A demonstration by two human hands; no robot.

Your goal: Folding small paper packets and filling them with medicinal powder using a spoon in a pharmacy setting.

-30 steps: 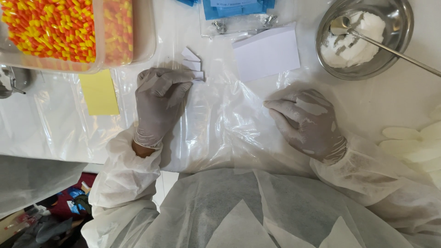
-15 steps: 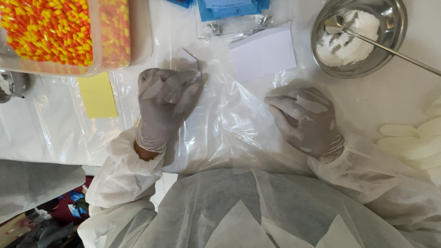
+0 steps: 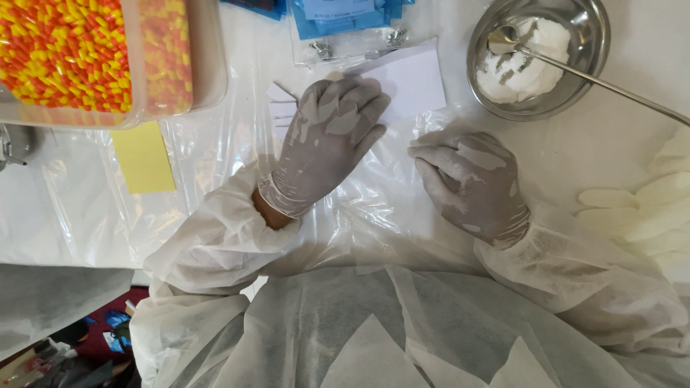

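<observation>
My left hand (image 3: 327, 144), in a grey powder-smeared glove, lies flat with fingers spread, its fingertips on the edge of a white paper sheet (image 3: 413, 82). Small folded white paper packets (image 3: 280, 108) lie just left of that hand. My right hand (image 3: 471, 179), also gloved, rests knuckles up on the clear plastic sheet (image 3: 208, 154), fingers curled and holding nothing that I can see. A steel bowl (image 3: 586, 65) of white powder (image 3: 521, 72) stands at the upper right with a long spoon (image 3: 575, 72) lying in it.
A clear tub (image 3: 208, 65) full of orange and yellow capsules (image 3: 65, 47) stands at the upper left. A yellow paper slip (image 3: 144, 154) lies below it. Blue packets (image 3: 345, 11) and small metal clips (image 3: 320, 49) sit at the top. Pale spare gloves (image 3: 647, 208) lie at the right edge.
My left hand has moved right from the small folded packets onto the white sheet, and its fingers have opened flat. The right hand has stayed in place.
</observation>
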